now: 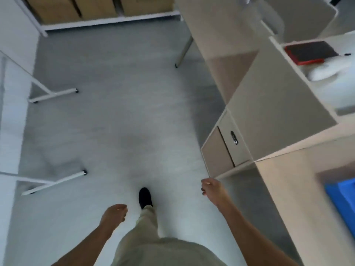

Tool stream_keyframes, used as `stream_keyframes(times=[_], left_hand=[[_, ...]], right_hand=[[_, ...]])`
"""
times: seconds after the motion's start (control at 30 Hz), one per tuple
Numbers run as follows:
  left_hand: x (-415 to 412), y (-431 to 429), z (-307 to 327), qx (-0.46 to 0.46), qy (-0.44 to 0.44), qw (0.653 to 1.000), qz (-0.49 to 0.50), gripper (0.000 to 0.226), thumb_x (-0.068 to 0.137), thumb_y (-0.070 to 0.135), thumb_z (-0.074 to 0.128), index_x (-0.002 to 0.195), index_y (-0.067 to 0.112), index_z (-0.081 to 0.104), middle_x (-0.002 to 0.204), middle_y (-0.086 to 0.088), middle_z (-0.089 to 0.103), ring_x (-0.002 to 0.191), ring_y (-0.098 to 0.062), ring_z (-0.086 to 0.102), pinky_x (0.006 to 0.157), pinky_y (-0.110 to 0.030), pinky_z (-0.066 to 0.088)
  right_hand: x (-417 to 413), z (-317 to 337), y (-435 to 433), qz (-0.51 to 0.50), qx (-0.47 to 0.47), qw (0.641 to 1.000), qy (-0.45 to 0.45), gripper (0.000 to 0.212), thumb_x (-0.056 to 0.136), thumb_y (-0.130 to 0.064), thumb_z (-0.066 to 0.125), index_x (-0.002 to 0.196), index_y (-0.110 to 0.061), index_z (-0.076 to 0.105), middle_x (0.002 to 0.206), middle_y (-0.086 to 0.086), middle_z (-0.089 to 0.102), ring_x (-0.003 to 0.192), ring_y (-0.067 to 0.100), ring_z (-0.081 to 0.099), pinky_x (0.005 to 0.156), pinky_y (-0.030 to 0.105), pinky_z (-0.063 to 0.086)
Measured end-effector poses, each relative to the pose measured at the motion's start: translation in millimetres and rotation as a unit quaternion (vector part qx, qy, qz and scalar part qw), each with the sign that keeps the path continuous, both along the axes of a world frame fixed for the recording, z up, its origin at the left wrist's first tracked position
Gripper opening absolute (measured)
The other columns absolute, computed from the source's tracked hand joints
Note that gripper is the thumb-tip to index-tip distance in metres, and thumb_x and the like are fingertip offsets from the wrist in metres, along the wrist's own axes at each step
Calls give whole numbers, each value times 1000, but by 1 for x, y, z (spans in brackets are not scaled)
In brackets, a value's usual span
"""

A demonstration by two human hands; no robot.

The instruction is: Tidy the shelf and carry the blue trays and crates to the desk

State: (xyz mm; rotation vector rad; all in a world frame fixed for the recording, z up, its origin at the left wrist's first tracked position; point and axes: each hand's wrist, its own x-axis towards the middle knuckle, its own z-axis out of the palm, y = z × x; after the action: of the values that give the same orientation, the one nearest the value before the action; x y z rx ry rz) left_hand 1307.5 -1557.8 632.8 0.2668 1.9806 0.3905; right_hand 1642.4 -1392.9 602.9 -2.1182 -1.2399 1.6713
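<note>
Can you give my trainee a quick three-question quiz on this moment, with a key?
1. True or false: the left hand and the right hand both carry nothing.
2. The blue crate sits: A) on the floor by the black shoe; B) on the desk surface at the person's right; C) on the shelf with the cardboard boxes.
3. What lies on the desk further ahead, next to the white object?

Key:
1. True; both hands are loosely curled and empty.
2. B.
3. A flat dark tablet in a red case.
</note>
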Motion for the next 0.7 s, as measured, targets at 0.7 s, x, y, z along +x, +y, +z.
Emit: stream_keyframes(times=[0.7], left_hand=[[-380,436,30,123,-6,982,141,17,92,20,59,107,19,66,87,-4,68,75,-17,63,62,-27,40]], right_hand=[[-270,-7,305,80,-118,982,-127,10,94,-1,58,93,1,68,62,7,64,56,21,60,50,25,51]])
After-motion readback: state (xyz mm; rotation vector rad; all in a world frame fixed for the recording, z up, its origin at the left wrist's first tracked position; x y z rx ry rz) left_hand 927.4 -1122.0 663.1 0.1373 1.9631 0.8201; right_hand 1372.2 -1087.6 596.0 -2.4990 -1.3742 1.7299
